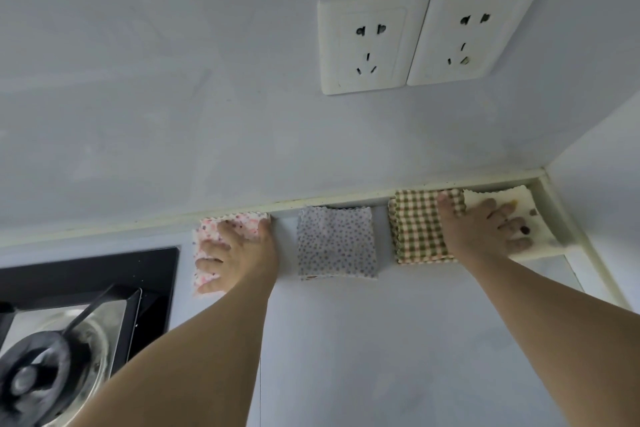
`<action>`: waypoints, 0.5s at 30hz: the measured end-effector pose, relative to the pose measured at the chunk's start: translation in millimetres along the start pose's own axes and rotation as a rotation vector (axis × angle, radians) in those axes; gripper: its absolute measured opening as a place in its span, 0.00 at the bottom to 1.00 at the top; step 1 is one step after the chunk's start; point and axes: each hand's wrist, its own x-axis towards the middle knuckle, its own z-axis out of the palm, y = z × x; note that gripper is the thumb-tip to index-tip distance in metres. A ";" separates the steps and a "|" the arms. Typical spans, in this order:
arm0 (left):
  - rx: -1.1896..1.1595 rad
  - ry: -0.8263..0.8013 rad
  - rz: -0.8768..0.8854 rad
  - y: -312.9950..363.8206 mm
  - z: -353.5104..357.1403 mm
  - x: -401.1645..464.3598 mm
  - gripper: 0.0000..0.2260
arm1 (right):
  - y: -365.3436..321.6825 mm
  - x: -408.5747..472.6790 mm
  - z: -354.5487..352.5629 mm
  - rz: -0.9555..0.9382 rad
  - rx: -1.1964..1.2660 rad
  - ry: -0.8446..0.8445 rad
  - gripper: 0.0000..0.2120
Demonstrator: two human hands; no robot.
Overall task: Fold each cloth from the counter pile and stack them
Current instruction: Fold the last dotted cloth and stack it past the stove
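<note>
Flat-palmed, with no closed grip, left hand (239,250) presses the pink floral cloth (207,236) and right hand (485,229) the cream cloth (519,199) on the counter (381,340); folding looks finished, stacking likely comes next.

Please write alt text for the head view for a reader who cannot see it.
Four folded cloths lie in a row along the counter's back edge; the left hand presses the pink floral cloth and the right hand the cream cloth.
</note>
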 end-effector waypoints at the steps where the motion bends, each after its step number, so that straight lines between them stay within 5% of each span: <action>1: -0.001 -0.002 0.009 -1.0 0.7 -0.1 0.36 | -0.7 -2.0 2.4 -0.009 -0.002 0.004 0.52; 7: 0.002 -0.046 0.018 10.7 3.4 -20.4 0.37 | -10.5 -17.0 11.1 -0.046 -0.016 -0.003 0.51; 15: 0.009 -0.191 0.033 26.2 6.8 -52.6 0.54 | -18.3 -30.5 16.8 -0.086 -0.044 0.002 0.50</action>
